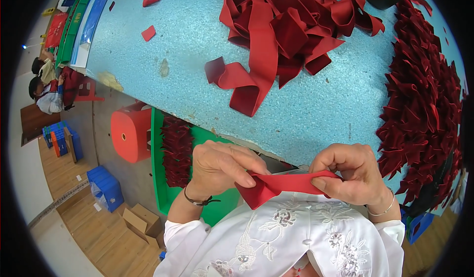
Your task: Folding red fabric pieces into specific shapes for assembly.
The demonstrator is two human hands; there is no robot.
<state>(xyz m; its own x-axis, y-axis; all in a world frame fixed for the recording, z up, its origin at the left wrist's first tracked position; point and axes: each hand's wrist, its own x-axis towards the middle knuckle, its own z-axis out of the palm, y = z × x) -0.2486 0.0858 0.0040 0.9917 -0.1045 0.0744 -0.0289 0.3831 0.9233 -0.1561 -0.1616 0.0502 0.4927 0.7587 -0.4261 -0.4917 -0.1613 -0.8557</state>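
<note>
A strip of red ribbon (291,184) is stretched between my hands, just off the near edge of the table. My left hand (224,162) pinches its left end, where the ribbon folds over and hangs to a point. Thumb and bent fingers of my right hand (353,173) grip the other end. Ahead on the table lies a loose heap of cut red ribbon pieces (291,25), one long piece trailing toward me. To the right stands a dense pile of folded dark red ribbon pieces (419,89).
The speckled blue table (173,70) has a chipped near edge. A green bin (158,163) with folded ribbon pieces sits below left, beside a red stool (131,133). Blue crates (106,188) and a cardboard box (141,221) stand on the floor. Two people (48,87) sit at far left.
</note>
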